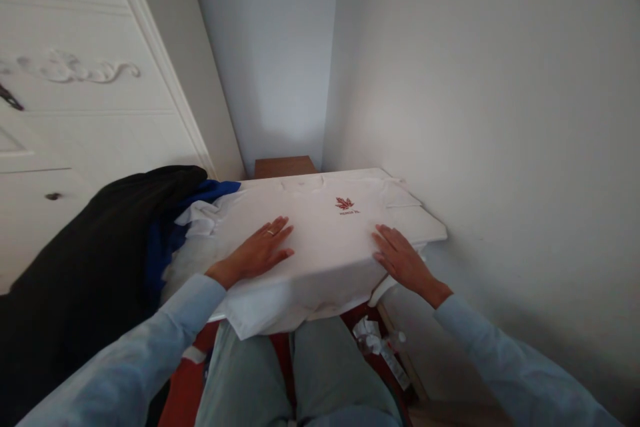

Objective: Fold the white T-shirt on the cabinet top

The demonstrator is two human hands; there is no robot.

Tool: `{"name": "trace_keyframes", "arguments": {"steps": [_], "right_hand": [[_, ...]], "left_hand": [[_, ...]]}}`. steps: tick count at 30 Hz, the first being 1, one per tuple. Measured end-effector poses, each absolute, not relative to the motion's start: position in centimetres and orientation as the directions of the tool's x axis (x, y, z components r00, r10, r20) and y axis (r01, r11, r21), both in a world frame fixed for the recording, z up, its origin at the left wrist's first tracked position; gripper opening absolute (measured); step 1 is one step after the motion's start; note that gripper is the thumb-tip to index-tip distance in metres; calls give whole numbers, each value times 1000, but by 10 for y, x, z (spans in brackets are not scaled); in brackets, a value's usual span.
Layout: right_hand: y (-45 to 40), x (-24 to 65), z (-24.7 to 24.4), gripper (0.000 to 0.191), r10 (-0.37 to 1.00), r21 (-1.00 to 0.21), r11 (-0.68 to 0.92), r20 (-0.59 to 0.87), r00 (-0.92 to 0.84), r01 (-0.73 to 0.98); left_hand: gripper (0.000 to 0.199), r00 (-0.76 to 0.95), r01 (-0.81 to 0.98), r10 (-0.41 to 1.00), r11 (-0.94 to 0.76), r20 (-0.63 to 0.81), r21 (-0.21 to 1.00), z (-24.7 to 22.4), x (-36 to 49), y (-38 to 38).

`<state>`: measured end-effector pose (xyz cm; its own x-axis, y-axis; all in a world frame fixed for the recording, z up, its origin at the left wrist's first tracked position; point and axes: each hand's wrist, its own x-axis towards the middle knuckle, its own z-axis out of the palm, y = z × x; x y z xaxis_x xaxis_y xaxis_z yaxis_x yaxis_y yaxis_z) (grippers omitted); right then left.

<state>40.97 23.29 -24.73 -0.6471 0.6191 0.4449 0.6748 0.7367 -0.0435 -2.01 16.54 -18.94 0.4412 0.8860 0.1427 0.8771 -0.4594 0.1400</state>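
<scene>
A white T-shirt (315,233) lies spread over a white table, its collar toward the back edge and its lower part hanging over the front. A red maple leaf print (345,203) with small lettering marks its chest. My left hand (257,250) rests flat on the shirt's left side, fingers stretched out, a ring on one finger. On the right side my right hand (400,255) also lies on the cloth with its fingers extended, below and right of the print. Neither hand grips anything.
Black clothing (100,233) and a blue garment (215,190) are heaped at the table's left. A white wardrobe (90,33) stands behind them. The wall (500,113) borders the table's right corner (435,230). Wrappers and a plastic bottle (373,343) lie on the red floor below.
</scene>
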Motion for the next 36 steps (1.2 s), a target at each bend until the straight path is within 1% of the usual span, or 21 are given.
{"name": "trace_keyframes", "arguments": {"steps": [1, 3, 6, 9, 15, 21, 25, 26, 28, 30, 32, 36], "right_hand": [[236, 415, -249, 54, 623, -26, 733, 428, -655, 680], [244, 433, -252, 54, 644, 5, 710, 397, -653, 704], [257, 470, -255, 54, 702, 31, 642, 378, -603, 766], [263, 493, -256, 56, 739, 31, 597, 368, -564, 802], [250, 482, -261, 63, 731, -36, 599, 433, -528, 800], [233, 434, -252, 66, 636, -117, 711, 528, -563, 694], [231, 380, -231, 60, 574, -206, 802, 523, -630, 560], [232, 364, -225, 57, 550, -226, 827, 519, -655, 515], [237, 329, -212, 49, 496, -263, 868, 506, -706, 421], [246, 292, -201, 42, 440, -303, 895, 489, -753, 327], [260, 251, -194, 38, 391, -344, 907, 472, -790, 243], [286, 168, -187, 39, 323, -401, 905, 423, -847, 144]], "left_hand": [[70, 433, 885, 895, -445, 109, 136, -193, -24, 160], [70, 399, 905, 913, -407, 88, 125, -199, -37, 151], [64, 355, 923, 929, -367, 109, 121, -203, -59, 145], [59, 341, 925, 932, -355, 119, 131, -204, -72, 145], [62, 325, 931, 937, -341, 131, 130, -204, -75, 145], [58, 227, 957, 953, -257, 199, 137, -202, -71, 135], [47, 76, 987, 957, -111, 278, 113, -193, -75, 126], [45, 25, 992, 954, -60, 299, 110, -188, -78, 125], [41, -141, 986, 937, 103, 320, 131, -176, -86, 123], [40, -334, 941, 889, 294, 312, 168, -162, -96, 124], [41, -483, 875, 830, 444, 279, 194, -151, -105, 128], [47, -610, 790, 766, 569, 201, 228, -141, -118, 143]]}}
